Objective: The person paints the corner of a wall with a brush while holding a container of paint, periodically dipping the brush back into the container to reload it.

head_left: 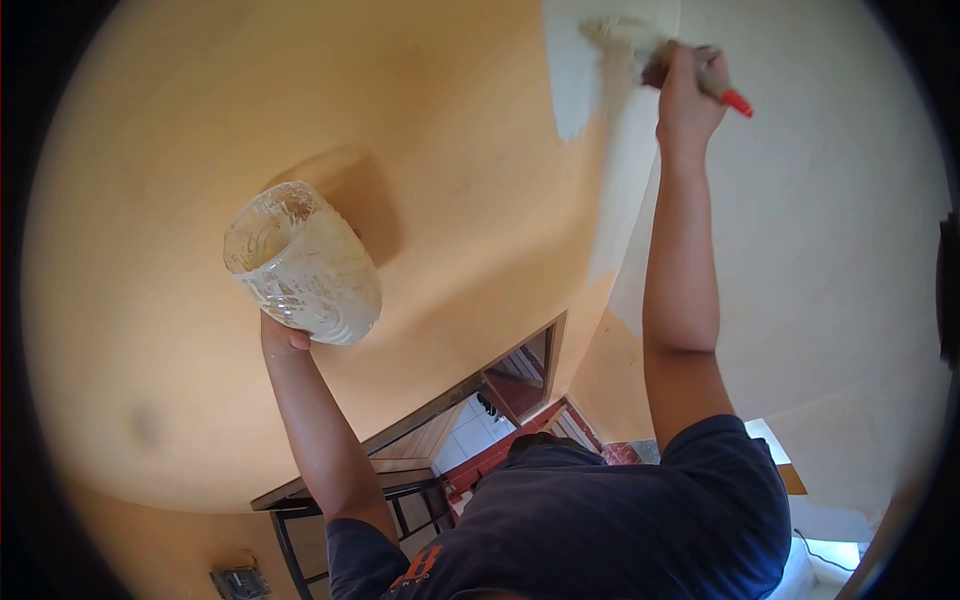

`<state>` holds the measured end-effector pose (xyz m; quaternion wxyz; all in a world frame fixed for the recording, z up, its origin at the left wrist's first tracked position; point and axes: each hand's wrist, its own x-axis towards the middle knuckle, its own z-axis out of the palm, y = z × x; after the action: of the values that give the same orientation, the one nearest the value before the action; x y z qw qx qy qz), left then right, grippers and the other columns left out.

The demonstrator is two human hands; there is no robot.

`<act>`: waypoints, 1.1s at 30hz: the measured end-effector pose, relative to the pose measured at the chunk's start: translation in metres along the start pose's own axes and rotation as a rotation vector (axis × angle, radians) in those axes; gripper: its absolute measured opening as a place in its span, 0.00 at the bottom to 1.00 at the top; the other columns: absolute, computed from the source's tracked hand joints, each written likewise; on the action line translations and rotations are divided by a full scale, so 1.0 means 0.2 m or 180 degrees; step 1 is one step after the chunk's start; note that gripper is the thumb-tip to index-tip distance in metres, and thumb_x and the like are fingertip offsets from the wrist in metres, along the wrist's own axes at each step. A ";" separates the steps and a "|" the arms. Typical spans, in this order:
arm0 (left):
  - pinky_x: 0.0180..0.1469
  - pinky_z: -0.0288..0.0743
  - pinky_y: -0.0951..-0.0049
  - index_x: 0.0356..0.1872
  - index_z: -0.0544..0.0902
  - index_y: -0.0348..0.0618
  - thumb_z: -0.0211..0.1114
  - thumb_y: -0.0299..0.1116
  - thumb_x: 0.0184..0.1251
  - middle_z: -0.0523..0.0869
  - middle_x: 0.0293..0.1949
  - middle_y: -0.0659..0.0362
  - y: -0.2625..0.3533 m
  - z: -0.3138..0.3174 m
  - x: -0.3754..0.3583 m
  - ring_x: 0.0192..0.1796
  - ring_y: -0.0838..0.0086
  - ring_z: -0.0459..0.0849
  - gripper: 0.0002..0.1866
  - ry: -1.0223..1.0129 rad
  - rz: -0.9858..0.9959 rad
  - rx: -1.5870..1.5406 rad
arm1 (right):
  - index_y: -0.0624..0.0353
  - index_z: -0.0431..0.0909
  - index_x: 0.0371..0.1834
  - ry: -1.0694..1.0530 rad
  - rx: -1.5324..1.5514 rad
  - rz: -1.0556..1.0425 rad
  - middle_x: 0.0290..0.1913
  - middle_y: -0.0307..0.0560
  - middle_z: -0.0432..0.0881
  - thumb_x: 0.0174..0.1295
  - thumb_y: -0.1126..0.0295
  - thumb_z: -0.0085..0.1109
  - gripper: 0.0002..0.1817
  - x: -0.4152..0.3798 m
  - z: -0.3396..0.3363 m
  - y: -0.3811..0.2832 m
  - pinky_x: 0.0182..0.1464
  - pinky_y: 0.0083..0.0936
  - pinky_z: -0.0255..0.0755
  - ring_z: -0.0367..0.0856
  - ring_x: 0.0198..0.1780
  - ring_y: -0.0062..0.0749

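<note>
wearing a dark t-shirt (590, 510), nearest. gripping a paint-smeared clear container (325, 285) low down in the left hand (287, 335), with open rim tilted up and leftward, near the yellow-orange wall (460, 200); cannot tell if touching. farther out, closed around a red-tipped brush (738, 103) with the right hand (692, 95), at the ragged-edged white patch (572, 85) beside the corner. seen with bare wall between both hands. beyond, below: dark-framed opening (553, 345), pale tiled floor (470, 435).
</note>
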<state>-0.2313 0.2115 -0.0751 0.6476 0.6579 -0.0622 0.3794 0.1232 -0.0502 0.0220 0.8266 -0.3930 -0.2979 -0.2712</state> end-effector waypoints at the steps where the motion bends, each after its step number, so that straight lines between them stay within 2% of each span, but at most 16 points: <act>1: 0.54 0.76 0.52 0.66 0.59 0.51 0.83 0.56 0.11 0.72 0.59 0.56 0.01 0.02 0.00 0.59 0.50 0.73 0.67 0.0036 -0.0047 -0.0026 | 0.59 0.65 0.25 -0.0030 0.0009 0.0179 0.23 0.41 0.74 0.56 0.74 0.53 0.07 -0.06 -0.03 0.05 0.26 0.20 0.72 0.73 0.23 0.21; 3: 0.54 0.76 0.52 0.66 0.59 0.52 0.83 0.56 0.11 0.72 0.59 0.57 0.03 0.05 0.00 0.59 0.50 0.73 0.67 0.0083 -0.0074 -0.0070 | 0.59 0.65 0.24 -0.0039 -0.0400 0.0333 0.21 0.35 0.70 0.56 0.74 0.54 0.08 -0.23 -0.16 0.26 0.25 0.17 0.65 0.68 0.24 0.15; 7: 0.57 0.73 0.50 0.66 0.59 0.53 0.83 0.56 0.11 0.71 0.59 0.57 0.00 0.01 0.00 0.59 0.49 0.72 0.67 -0.0022 -0.0105 -0.0083 | 0.60 0.64 0.22 -0.0293 -0.0813 0.1293 0.18 0.38 0.70 0.57 0.75 0.53 0.09 -0.58 -0.39 0.27 0.20 0.19 0.66 0.68 0.19 0.16; 10: 0.58 0.73 0.50 0.66 0.59 0.52 0.83 0.56 0.13 0.71 0.60 0.56 -0.02 -0.01 0.02 0.60 0.49 0.71 0.66 -0.0114 -0.0040 -0.0062 | 0.61 0.64 0.22 -0.0102 -0.0660 0.1524 0.18 0.39 0.71 0.56 0.75 0.53 0.09 -0.57 -0.41 0.17 0.19 0.19 0.67 0.70 0.18 0.17; 12: 0.57 0.73 0.50 0.67 0.59 0.52 0.83 0.56 0.14 0.71 0.59 0.56 -0.01 -0.01 0.02 0.60 0.49 0.71 0.66 -0.0149 -0.0010 -0.0065 | 0.61 0.64 0.22 -0.0211 -0.0844 0.1295 0.18 0.38 0.72 0.55 0.76 0.53 0.09 -0.48 -0.33 0.17 0.19 0.19 0.67 0.70 0.18 0.18; 14: 0.57 0.74 0.51 0.67 0.58 0.50 0.82 0.57 0.15 0.71 0.59 0.55 -0.02 -0.05 0.01 0.60 0.49 0.71 0.66 -0.0151 0.0036 0.0095 | 0.61 0.64 0.19 -0.0215 -0.0849 0.0484 0.17 0.37 0.71 0.54 0.75 0.53 0.10 -0.35 -0.23 0.26 0.22 0.20 0.66 0.69 0.20 0.18; 15: 0.57 0.74 0.51 0.67 0.58 0.50 0.82 0.57 0.15 0.71 0.59 0.55 -0.03 -0.05 0.00 0.60 0.49 0.71 0.66 -0.0166 0.0014 0.0106 | 0.61 0.64 0.19 -0.0195 -0.0737 0.0569 0.17 0.37 0.71 0.53 0.74 0.54 0.10 -0.29 -0.13 0.17 0.22 0.19 0.66 0.69 0.19 0.18; 16: 0.56 0.74 0.51 0.67 0.58 0.49 0.82 0.57 0.16 0.71 0.59 0.54 -0.02 -0.04 0.00 0.60 0.50 0.72 0.66 -0.0124 0.0024 0.0145 | 0.62 0.69 0.22 -0.0105 -0.1127 0.0486 0.21 0.35 0.71 0.52 0.72 0.55 0.07 -0.21 -0.09 0.19 0.26 0.18 0.64 0.68 0.24 0.16; 17: 0.56 0.74 0.52 0.67 0.58 0.49 0.82 0.58 0.16 0.71 0.59 0.54 -0.02 -0.04 -0.01 0.60 0.50 0.72 0.66 -0.0073 0.0040 0.0178 | 0.61 0.67 0.21 0.0016 -0.0605 0.0640 0.21 0.37 0.71 0.51 0.72 0.56 0.08 -0.17 -0.03 0.09 0.25 0.19 0.67 0.69 0.24 0.18; 20: 0.56 0.75 0.52 0.67 0.58 0.49 0.82 0.58 0.15 0.70 0.60 0.54 -0.04 -0.08 -0.01 0.60 0.50 0.72 0.66 -0.0123 -0.0001 0.0185 | 0.59 0.63 0.23 0.0343 0.0350 0.0292 0.22 0.40 0.72 0.54 0.75 0.54 0.09 -0.04 -0.02 0.09 0.25 0.21 0.71 0.71 0.23 0.21; 24: 0.55 0.75 0.52 0.67 0.59 0.49 0.83 0.56 0.15 0.70 0.60 0.54 -0.01 -0.01 0.00 0.60 0.51 0.72 0.66 -0.0056 0.0070 0.0026 | 0.58 0.63 0.24 0.0114 -0.0030 0.0091 0.24 0.39 0.72 0.56 0.76 0.53 0.08 -0.21 -0.13 0.28 0.25 0.21 0.71 0.71 0.23 0.20; 27: 0.55 0.75 0.52 0.66 0.59 0.49 0.83 0.56 0.14 0.71 0.60 0.55 -0.04 -0.04 0.00 0.59 0.51 0.72 0.66 -0.0087 0.0078 0.0004 | 0.58 0.62 0.24 -0.0015 -0.0414 0.0576 0.22 0.35 0.69 0.58 0.76 0.52 0.09 -0.52 -0.30 0.39 0.24 0.18 0.68 0.69 0.24 0.16; 29: 0.55 0.76 0.52 0.66 0.60 0.49 0.83 0.57 0.13 0.72 0.59 0.55 -0.04 -0.02 -0.01 0.59 0.51 0.73 0.66 0.0010 0.0064 0.0015 | 0.57 0.62 0.24 -0.0183 -0.0504 0.1286 0.23 0.36 0.71 0.58 0.75 0.52 0.09 -0.65 -0.36 0.25 0.25 0.18 0.69 0.70 0.25 0.16; 30: 0.55 0.76 0.52 0.66 0.60 0.49 0.83 0.57 0.13 0.72 0.59 0.55 -0.05 -0.04 -0.01 0.59 0.51 0.73 0.66 0.0003 0.0073 0.0018 | 0.57 0.62 0.24 -0.0179 -0.0497 0.1278 0.23 0.36 0.71 0.58 0.75 0.52 0.09 -0.69 -0.39 0.21 0.25 0.18 0.69 0.70 0.25 0.16; 32: 0.55 0.76 0.53 0.66 0.61 0.49 0.83 0.56 0.13 0.72 0.59 0.55 -0.07 -0.07 0.01 0.59 0.51 0.73 0.66 -0.0152 0.0110 0.0021 | 0.57 0.62 0.23 -0.0132 -0.0805 0.1911 0.23 0.38 0.72 0.59 0.74 0.52 0.10 -0.71 -0.43 0.17 0.24 0.19 0.69 0.71 0.26 0.16; 33: 0.55 0.76 0.53 0.66 0.61 0.49 0.83 0.56 0.13 0.72 0.59 0.55 -0.07 -0.07 0.01 0.59 0.51 0.73 0.66 -0.0171 0.0109 0.0035 | 0.59 0.63 0.23 -0.0087 -0.0829 0.1799 0.22 0.40 0.73 0.59 0.74 0.51 0.09 -0.70 -0.42 0.16 0.23 0.20 0.69 0.71 0.23 0.17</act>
<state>-0.2279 0.2262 -0.0865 0.6355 0.6702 -0.0887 0.3730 0.0736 -0.0700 -0.1356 0.8079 -0.5665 -0.1506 -0.0612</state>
